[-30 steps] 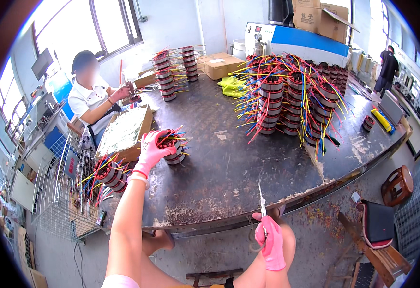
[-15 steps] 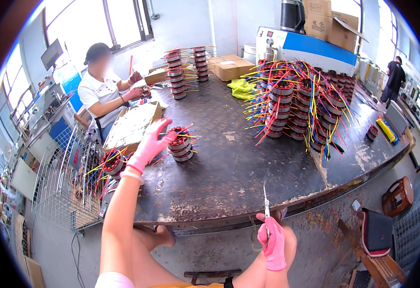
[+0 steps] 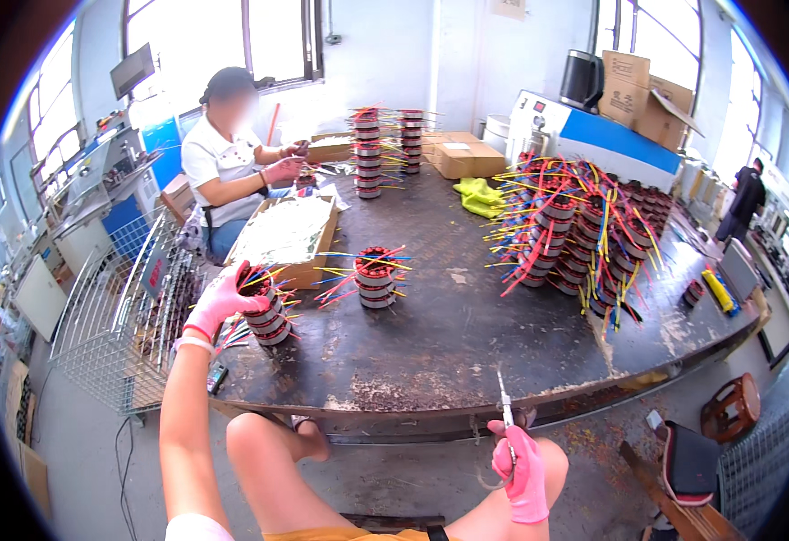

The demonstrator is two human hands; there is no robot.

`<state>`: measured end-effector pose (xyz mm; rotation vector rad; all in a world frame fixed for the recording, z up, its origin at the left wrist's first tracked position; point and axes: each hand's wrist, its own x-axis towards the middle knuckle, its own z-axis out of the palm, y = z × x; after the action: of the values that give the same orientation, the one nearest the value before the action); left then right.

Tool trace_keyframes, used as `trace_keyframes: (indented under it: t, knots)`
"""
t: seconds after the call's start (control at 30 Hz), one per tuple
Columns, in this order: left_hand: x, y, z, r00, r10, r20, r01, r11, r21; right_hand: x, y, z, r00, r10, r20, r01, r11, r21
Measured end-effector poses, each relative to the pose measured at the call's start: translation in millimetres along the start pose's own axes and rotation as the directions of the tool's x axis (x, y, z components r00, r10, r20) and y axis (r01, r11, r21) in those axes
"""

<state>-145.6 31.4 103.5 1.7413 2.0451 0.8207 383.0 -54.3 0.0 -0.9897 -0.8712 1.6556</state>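
My left hand [image 3: 223,305], in a pink glove, has its fingers closed round the top motor stator [image 3: 255,287] of a short stack at the table's left edge. Colored wire leads stick out from it, and the palm hides part of its side. Just right of this stack stands another short stack of stators [image 3: 376,281], with red windings and grey rings. My right hand [image 3: 522,469], also gloved in pink, grips a slim pen-shaped tool [image 3: 506,403] with a thin metal tip pointing up and away, in front of the table's near edge. A thin cord loops below that hand.
Many stacked stators [image 3: 552,225] with tangled leads crowd the right of the dark table [image 3: 440,343]. An open carton [image 3: 322,242] of pale pieces lies left, before a seated co-worker [image 3: 232,167]. A wire basket [image 3: 110,347] stands beside the table; a yellow-green cloth [image 3: 478,197] lies farther back.
My left hand has moved from the middle stack, where its fingers were spread, to the left stack and closed on its top stator. My right hand keeps its tool; the view has shifted.
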Motion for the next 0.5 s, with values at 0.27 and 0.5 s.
trace_keyframes:
  t: [0.27, 0.5]
  knots:
    - [-42, 63, 30, 0.963, 0.252, -0.091, -0.261, 0.96, -0.105, -44, 1, 21, 0.995, 0.101, -0.012, -0.101, 0.978, -0.181]
    - [-74, 52, 123, 0.918, 0.37, 0.144, -0.379, 0.925, 0.039, -59, 34, 58, 0.931, 0.349, 0.108, -0.335, 0.933, -0.134]
